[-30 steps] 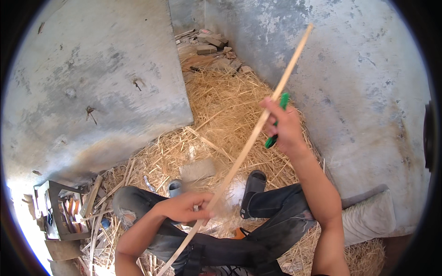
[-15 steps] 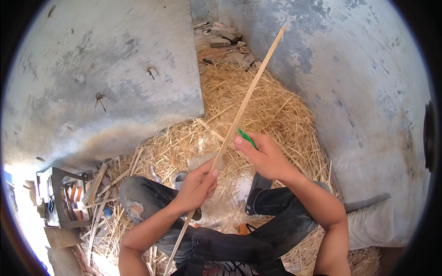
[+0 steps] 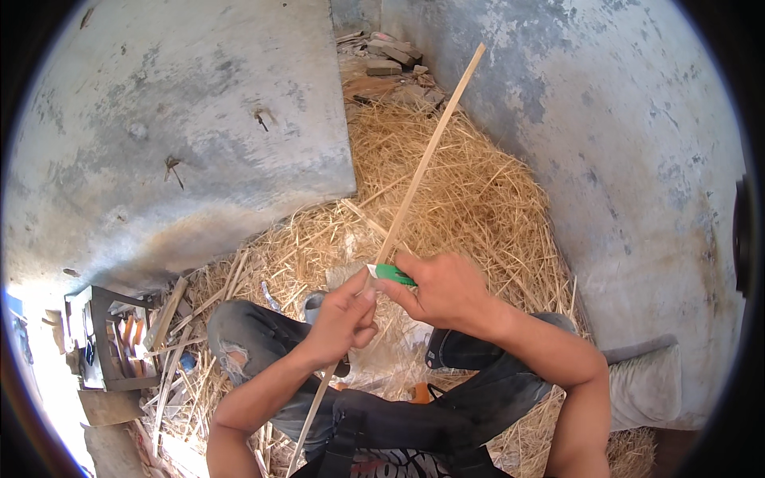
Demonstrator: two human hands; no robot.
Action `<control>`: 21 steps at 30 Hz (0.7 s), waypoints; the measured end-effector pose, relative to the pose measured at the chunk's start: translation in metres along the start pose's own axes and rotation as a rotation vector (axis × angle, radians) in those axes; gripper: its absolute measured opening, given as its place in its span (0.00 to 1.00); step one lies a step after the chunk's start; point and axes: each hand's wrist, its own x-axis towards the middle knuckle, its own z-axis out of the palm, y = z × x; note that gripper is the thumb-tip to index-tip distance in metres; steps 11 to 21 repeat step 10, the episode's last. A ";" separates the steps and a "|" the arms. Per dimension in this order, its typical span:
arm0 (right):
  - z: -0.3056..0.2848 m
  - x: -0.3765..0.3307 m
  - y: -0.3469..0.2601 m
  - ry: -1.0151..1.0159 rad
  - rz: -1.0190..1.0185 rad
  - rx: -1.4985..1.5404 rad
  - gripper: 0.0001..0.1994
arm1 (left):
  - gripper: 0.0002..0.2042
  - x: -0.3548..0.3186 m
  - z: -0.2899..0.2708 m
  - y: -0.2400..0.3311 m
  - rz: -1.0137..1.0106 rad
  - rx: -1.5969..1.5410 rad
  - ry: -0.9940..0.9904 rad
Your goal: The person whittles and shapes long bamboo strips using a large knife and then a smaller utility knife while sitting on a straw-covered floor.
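Observation:
A long, thin, pale bamboo strip (image 3: pixel 430 151) slants from my lap up to the far right. My left hand (image 3: pixel 339 319) pinches it at about mid-length, fingers closed round it. Above the left fingertips, my right hand (image 3: pixel 450 291) grips a green-handled utility knife (image 3: pixel 392 275). The knife's short pale blade lies against the strip, close to my left thumb. Both hands are in front of my crossed legs, almost touching each other.
Straw-like shavings (image 3: pixel 478 195) heap on the floor, with bricks (image 3: pixel 390 54) behind them. Grey walls rise at left and right (image 3: pixel 621 159). A small dark frame (image 3: pixel 103 342) holding tools stands at the left beside loose strips. A pale sack (image 3: pixel 645 386) leans at the right wall.
My right hand has brought the knife down and left along the strip, to just above my left fingers. The left hand keeps its hold; the strip has shifted slightly.

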 end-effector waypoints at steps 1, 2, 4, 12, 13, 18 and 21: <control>-0.001 0.001 0.000 0.019 0.002 -0.016 0.22 | 0.17 0.000 0.000 0.001 -0.002 0.001 0.013; -0.001 0.003 -0.001 0.038 0.003 -0.032 0.21 | 0.19 0.001 -0.001 0.002 0.012 0.016 0.013; -0.003 0.006 -0.001 0.071 0.003 -0.049 0.22 | 0.21 0.003 -0.002 0.002 0.040 0.045 0.014; -0.047 0.034 0.038 0.131 0.351 0.116 0.21 | 0.29 -0.014 -0.002 -0.005 -0.026 0.152 -0.051; -0.047 0.034 0.038 0.131 0.351 0.116 0.21 | 0.29 -0.014 -0.002 -0.005 -0.026 0.152 -0.051; -0.047 0.034 0.038 0.131 0.351 0.116 0.21 | 0.29 -0.014 -0.002 -0.005 -0.026 0.152 -0.051; -0.047 0.034 0.038 0.131 0.351 0.116 0.21 | 0.29 -0.014 -0.002 -0.005 -0.026 0.152 -0.051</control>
